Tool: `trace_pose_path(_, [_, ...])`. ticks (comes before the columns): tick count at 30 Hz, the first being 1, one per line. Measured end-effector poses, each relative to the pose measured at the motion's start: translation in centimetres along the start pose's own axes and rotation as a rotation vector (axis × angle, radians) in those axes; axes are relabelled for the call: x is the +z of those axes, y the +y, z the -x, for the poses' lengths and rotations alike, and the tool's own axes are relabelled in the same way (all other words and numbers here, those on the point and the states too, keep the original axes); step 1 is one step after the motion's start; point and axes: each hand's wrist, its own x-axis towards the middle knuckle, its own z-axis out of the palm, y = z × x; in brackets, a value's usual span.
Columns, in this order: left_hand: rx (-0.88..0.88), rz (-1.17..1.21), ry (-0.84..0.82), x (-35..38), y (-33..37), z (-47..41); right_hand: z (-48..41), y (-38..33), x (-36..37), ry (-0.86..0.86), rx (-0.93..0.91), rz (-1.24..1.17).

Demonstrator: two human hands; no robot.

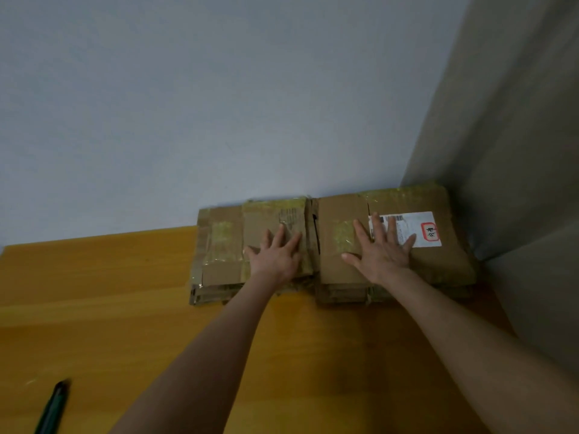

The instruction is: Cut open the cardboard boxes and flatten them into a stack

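A dark slender tool (53, 405), probably the cutter, lay at the near left of the table (125, 292), well apart from both hands. Against the far wall two piles of flattened cardboard sat side by side, their joint length running left to right. The left hand (275, 255) lay flat, fingers spread, on the left pile (219, 245). The right hand (382, 252), likewise spread and gripping nothing, pressed the right pile (438, 261), fingertips on its white label (419, 228). Each pile lay directly under its palm. Merging them into one stack appeared outstanding.
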Motion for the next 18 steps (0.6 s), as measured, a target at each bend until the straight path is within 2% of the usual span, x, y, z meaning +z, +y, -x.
trace_pose_path(5, [-0.037, -0.01, 0.11, -0.1, -0.5, 2.2, 1.7, -1.1, -1.2, 0.064, 0.018, -0.009])
trace_pose_path(9, [-0.05, -0.019, 0.174, -1.0, -0.5, 3.8, 3.4, -1.3, -1.7, 0.113, -0.08, 0.0])
trace_pose_path(12, [-0.073, -0.021, 0.2, -0.6, -0.2, 5.0, 4.8, -0.8, -0.3, 0.064, -0.162, 0.139])
trace_pose_path(14, [-0.074, -0.016, 0.199, -0.3, 0.2, 5.6, 5.0, -0.1, 0.6, 0.019, -0.154, 0.208])
trace_pose_path(18, [-0.074, -0.027, 0.217, 0.0, 0.6, 6.1, 4.3, 0.8, 0.2, -0.003, -0.134, 0.171])
